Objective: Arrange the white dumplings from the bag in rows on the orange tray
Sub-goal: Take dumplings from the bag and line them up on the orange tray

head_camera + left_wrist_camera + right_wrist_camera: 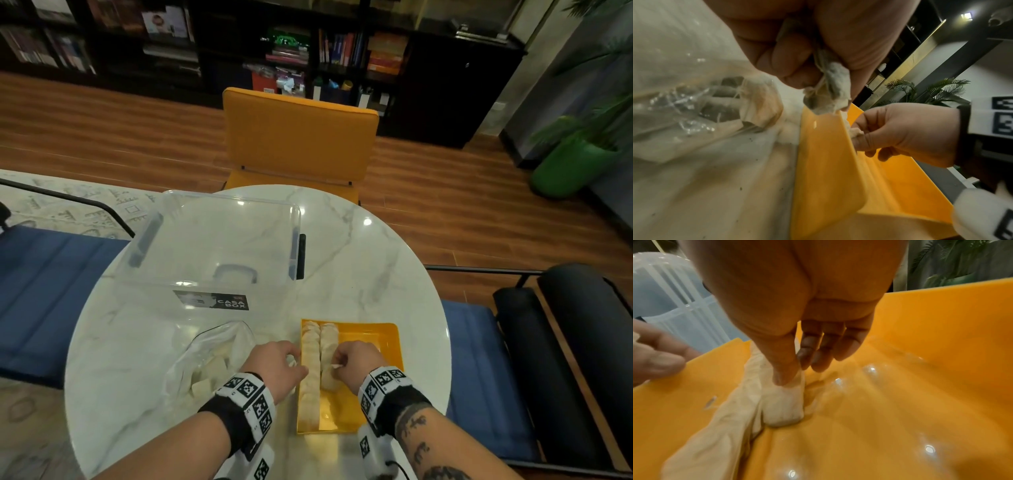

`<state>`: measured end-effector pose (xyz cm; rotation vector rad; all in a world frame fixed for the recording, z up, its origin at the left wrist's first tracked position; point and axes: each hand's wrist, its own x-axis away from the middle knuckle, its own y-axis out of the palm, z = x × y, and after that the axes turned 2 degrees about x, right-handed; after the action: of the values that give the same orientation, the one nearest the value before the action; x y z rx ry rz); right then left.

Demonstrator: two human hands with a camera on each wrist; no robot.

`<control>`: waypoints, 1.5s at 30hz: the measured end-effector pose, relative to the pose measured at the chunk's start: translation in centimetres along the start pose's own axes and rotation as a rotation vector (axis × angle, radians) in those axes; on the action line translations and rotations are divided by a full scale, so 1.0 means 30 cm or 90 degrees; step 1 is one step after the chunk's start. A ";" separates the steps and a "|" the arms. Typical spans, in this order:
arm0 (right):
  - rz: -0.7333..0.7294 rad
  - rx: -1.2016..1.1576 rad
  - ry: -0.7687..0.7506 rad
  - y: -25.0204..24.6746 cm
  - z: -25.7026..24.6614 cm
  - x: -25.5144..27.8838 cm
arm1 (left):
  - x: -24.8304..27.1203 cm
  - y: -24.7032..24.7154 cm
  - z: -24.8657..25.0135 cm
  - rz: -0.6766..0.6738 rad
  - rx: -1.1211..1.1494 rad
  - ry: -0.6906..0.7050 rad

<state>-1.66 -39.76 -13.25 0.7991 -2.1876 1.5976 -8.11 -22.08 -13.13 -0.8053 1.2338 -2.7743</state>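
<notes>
Both hands are down at the shallow orange plastic tray on the round white marble table. The right hand pinches a soft white dumpling between thumb and fingers, its grip narrow, the piece touching the tray floor at the near end of the second row. Just left of it runs the first row of white dumplings, along the tray's left wall. The left hand hangs at the tray's left rim, fingers curled round another pale dumpling. Left of the tray lies the crumpled clear plastic bag, more dumplings inside. Beyond it stands a clear plastic storage box, and a yellow chair at the far side.
</notes>
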 end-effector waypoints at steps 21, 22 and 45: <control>0.049 -0.026 0.122 -0.004 -0.025 -0.072 | -0.003 -0.009 -0.004 0.004 0.031 0.004; 0.049 -0.030 0.123 -0.012 -0.023 -0.064 | -0.005 -0.012 -0.005 0.015 0.048 0.001; 0.148 -0.559 -0.140 -0.060 -0.132 0.214 | 0.078 -0.080 0.147 -0.103 0.566 -0.085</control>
<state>-5.95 -38.03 -7.02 0.4579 -2.8340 0.4785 -7.67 -23.94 -7.94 -0.9569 -0.1415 -2.8481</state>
